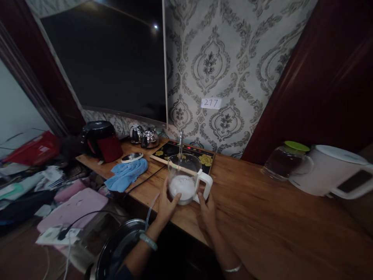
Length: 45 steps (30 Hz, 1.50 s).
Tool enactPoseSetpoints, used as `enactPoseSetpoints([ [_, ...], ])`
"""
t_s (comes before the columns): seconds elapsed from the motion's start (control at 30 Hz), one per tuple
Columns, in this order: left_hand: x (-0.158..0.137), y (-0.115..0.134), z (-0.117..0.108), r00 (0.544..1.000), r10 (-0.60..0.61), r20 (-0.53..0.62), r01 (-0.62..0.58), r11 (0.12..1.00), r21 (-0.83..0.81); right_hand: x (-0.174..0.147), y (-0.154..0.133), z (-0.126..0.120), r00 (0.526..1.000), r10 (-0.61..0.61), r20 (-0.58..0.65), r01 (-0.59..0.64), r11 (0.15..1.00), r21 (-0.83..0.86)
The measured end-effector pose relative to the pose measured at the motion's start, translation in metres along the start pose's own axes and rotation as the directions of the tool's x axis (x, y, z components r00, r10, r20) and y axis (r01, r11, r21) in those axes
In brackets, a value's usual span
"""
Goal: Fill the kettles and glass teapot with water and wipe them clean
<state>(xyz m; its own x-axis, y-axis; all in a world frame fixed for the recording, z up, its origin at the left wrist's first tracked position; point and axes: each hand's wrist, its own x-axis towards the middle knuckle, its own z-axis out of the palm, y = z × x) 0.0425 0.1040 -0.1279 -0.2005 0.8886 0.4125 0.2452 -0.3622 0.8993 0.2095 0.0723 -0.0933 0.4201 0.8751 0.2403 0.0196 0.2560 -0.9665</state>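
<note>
In the middle of the head view, a clear glass kettle (186, 167) with no lid sits at the front edge of the wooden counter. White shows in its lower part; I cannot tell whether that is its contents or its base. My left hand (166, 203) is curled round the kettle's left side, with the thumb across the front. On the other side, my right hand (207, 208) grips the lower end of the white handle (206, 182). A thin metal faucet (181, 143) rises just behind the kettle, from a black tea stove panel (169, 152) with yellow flowers.
A blue cloth (128, 174), a round lid (132, 157), a red and black appliance (104, 142) and two metal kettles (149, 138) stand left. At right are a green-lidded glass jug (284, 161) and white pitcher (326, 171). A dark round bucket (116, 241) stands below the counter edge.
</note>
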Motion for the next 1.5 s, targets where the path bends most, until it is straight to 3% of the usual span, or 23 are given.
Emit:
enactPoseSetpoints([
  [0.33, 0.001, 0.008, 0.0, 0.999, 0.019, -0.026, -0.019, 1.0, 0.012, 0.009, 0.014, -0.004, 0.995, 0.039, 0.093, -0.044, 0.997, 0.058],
  [0.47, 0.001, 0.011, 0.0, 0.999, 0.021, -0.028, -0.021, 1.0, -0.004, 0.008, 0.014, -0.004, 0.995, 0.001, 0.096, -0.005, 0.999, 0.045],
  [0.7, 0.003, 0.008, -0.001, 1.0, 0.006, -0.007, -0.006, 1.0, -0.028, 0.003, 0.02, -0.002, 0.995, -0.097, 0.002, 0.096, 0.984, -0.148],
  [1.37, 0.005, 0.007, -0.003, 0.999, 0.005, 0.035, -0.006, 1.0, 0.026, 0.0, 0.014, 0.0, 0.999, -0.05, 0.012, 0.051, 0.998, -0.041],
  [1.5, 0.008, 0.005, -0.004, 0.999, -0.005, 0.037, 0.004, 1.0, 0.029, 0.003, 0.004, -0.012, 0.993, -0.117, -0.025, 0.115, 0.992, -0.056],
])
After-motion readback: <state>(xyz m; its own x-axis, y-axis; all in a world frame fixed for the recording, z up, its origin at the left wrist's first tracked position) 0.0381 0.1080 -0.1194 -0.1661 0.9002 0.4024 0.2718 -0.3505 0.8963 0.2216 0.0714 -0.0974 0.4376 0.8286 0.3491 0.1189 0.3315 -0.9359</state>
